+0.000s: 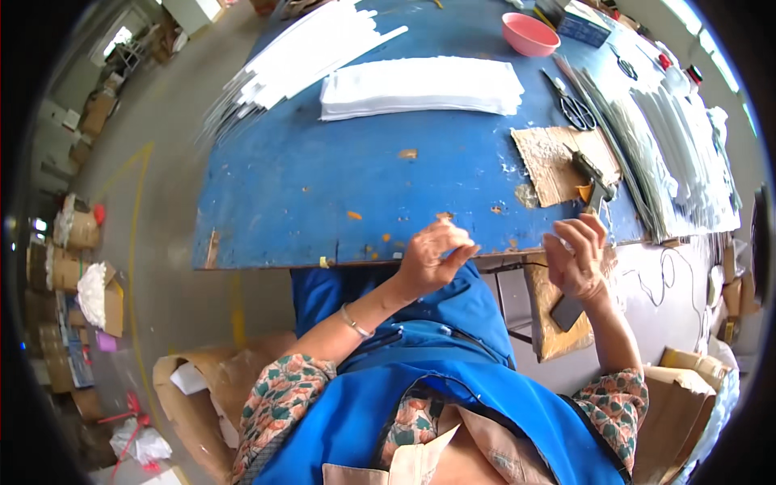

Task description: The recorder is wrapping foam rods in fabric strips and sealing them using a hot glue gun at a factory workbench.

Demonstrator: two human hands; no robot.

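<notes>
My left hand (pixel 432 257) hovers at the near edge of the blue table (pixel 315 190), thumb and fingertips pinched together. Whether anything small sits between them I cannot tell. My right hand (pixel 575 260) is raised at the table's near right corner, fingers curled and apart, with nothing plainly in it. Just beyond it a dark glue gun (pixel 596 179) lies on a torn piece of cardboard (pixel 552 162). A dark flat object (pixel 567 312) shows below my right wrist.
A stack of white folded sheets (pixel 420 87) and a spread of white strips (pixel 303 55) lie at the table's far side. Scissors (pixel 575 109), a pink bowl (pixel 529 34) and clear sleeves (pixel 683 153) lie to the right. Boxes (pixel 105 295) stand on the floor at left.
</notes>
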